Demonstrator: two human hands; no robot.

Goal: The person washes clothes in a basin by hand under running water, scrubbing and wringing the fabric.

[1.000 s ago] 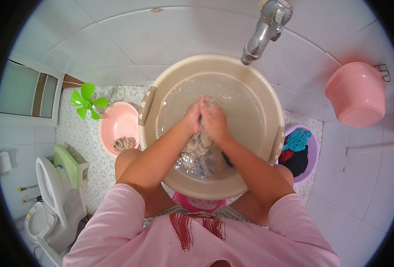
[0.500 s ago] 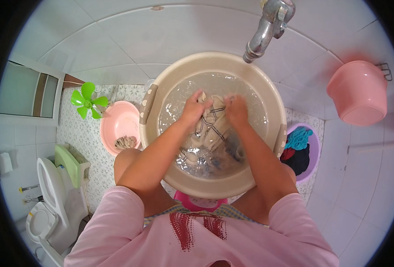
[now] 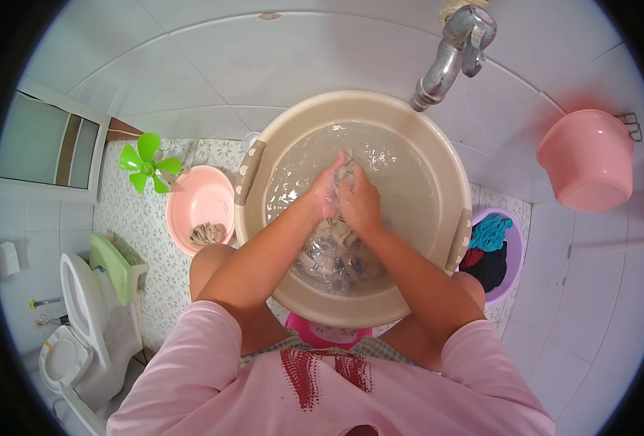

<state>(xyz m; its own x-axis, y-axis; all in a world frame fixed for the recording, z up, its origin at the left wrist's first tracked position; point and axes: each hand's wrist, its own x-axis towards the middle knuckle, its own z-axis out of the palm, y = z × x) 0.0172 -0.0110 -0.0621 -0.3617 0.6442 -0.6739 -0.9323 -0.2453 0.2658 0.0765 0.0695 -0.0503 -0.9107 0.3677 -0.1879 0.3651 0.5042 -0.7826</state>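
A big beige basin [image 3: 427, 136] of cloudy water stands between my knees. Over its middle my left hand [image 3: 326, 192] and my right hand [image 3: 359, 199] come together, both closed on a wet beige cloth [image 3: 346, 173]. A bunched bit of it shows between the fingers; the left palm is partly turned up and the right hand lies against it. Lower down, more beige cloth [image 3: 330, 234] and some dark fabric sit in the water in front of my wrists, blurred by glare. Which pieces join together I cannot make out.
A metal tap [image 3: 445, 62] juts out above the basin's far right rim. Left stand a pink basin [image 3: 184, 192] with a wrung cloth and a green fan [image 3: 147, 168]. A purple tub [image 3: 514, 269] of clothes sits right, below a hanging pink bucket [image 3: 585, 160].
My hands have drawn together and bunched the cloth, which lay spread between them with its dark stripes showing. The view has shifted slightly.
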